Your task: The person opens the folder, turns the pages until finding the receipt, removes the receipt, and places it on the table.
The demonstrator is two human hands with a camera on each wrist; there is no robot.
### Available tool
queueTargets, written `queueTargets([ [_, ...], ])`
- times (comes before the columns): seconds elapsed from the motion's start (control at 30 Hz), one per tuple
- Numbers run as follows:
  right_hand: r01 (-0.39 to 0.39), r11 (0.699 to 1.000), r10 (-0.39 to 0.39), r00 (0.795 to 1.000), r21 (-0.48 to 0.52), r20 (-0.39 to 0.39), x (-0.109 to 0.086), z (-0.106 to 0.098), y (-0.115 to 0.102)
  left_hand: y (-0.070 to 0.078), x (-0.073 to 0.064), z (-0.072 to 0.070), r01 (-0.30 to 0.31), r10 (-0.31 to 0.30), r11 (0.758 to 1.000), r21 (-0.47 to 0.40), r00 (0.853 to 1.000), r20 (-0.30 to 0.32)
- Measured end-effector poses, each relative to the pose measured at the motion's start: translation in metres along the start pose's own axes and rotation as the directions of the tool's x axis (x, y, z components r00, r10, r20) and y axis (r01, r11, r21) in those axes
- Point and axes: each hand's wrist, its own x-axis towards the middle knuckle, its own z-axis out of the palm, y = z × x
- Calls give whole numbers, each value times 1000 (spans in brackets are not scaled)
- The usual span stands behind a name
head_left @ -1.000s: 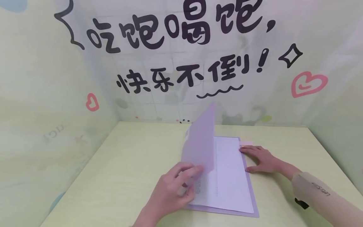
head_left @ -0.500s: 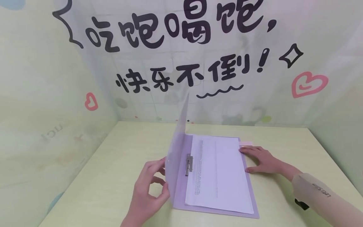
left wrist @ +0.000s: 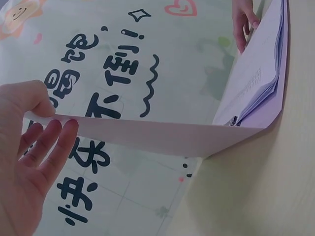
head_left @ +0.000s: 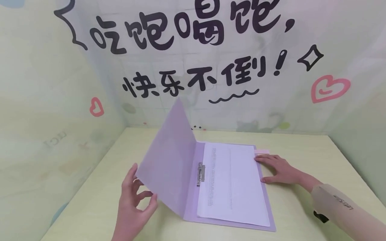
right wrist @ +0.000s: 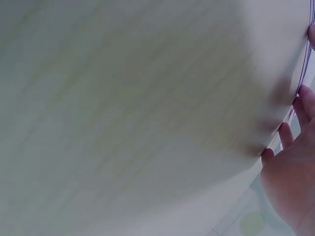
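Note:
A purple clip folder (head_left: 190,207) lies on the table, its cover (head_left: 172,160) raised and slanting up to the left. Inside, a metal clip (head_left: 200,174) sits near the spine at the left edge of a stack of printed paper (head_left: 238,187). My left hand (head_left: 132,207) pinches the free edge of the cover; the left wrist view shows the thumb on one face and fingers (left wrist: 66,140) against the other. At the folder's right side, my right hand (head_left: 281,170) rests on the table, with thumb and fingertips touching the folder's edge.
A pink tab (head_left: 261,151) sticks out past the folder's upper right edge. The pale wood table (head_left: 111,187) is bounded by printed cloth walls (head_left: 181,110) at the back and both sides.
My left hand has swung the folder's cover leftward, away from the paper, uncovering the clip and the left part of the sheets. The right hand stays at the right edge.

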Motion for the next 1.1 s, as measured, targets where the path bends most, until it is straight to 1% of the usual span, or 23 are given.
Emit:
queueTargets([
  [0.1, -3, 1000, 3, 1000, 5, 5, 2, 0, -2, -3, -5, -9, 14, -17, 994, -105, 999, -27],
  [0.2, -8, 1000, 8, 1000, 1, 6, 2, 0, -2, -7, -8, -18, 16, -28, 977, -212, 998, -53],
  [0.3, -11, 1000, 11, 1000, -4, 7, 2, 0, -1, -9, -9, -27, 25, -48, 962, -270, 996, -79],
  [0.37, -13, 1000, 13, 1000, -8, 6, 2, 0, 0, -10, -9, -32, 40, -75, 950, -308, 992, -103],
  [0.5, -20, 1000, 20, 1000, -16, 8, 2, 0, 1, -12, -10, -39, 66, -132, 926, -371, 979, -156],
  [0.57, -22, 1000, 22, 1000, -13, 7, 2, 0, 0, -11, -10, -43, 121, -200, 923, -365, 962, -187],
  [0.67, -27, 1000, 27, 1000, -6, 7, 2, -1, -1, -10, -11, -49, 230, -305, 921, -315, 929, -211],
  [0.73, -32, 1000, 32, 999, -1, 5, 1, -1, -1, -10, -12, -55, 306, -362, 918, -252, 906, -218],
  [0.8, -35, 999, 34, 999, 3, 5, 1, -1, -1, -10, -14, -61, 342, -379, 920, -190, 900, -215],
  [0.83, -34, 999, 34, 999, 5, 6, 1, -1, -1, -11, -14, -63, 363, -388, 920, -148, 896, -218],
  [0.87, -34, 999, 34, 999, 6, 6, 0, -1, -1, -10, -15, -66, 390, -400, 916, -89, 889, -223],
  [0.93, -33, 999, 33, 999, 4, 6, 0, 1, 0, -11, -16, -71, 441, -421, 896, 46, 879, -225],
  [0.97, -35, 999, 35, 999, 2, 6, 0, 1, 1, -11, -17, -74, 461, -430, 880, 111, 875, -224],
  [1.03, -36, 999, 36, 999, 0, 6, 0, 2, 2, -13, -19, -79, 491, -446, 834, 250, 868, -219],
  [1.07, -38, 999, 38, 999, -1, 7, 0, 2, 2, -15, -21, -82, 496, -449, 814, 303, 868, -212],
  [1.1, -38, 999, 38, 999, -2, 7, 0, 2, 1, -17, -23, -85, 498, -454, 799, 336, 867, -206],
])
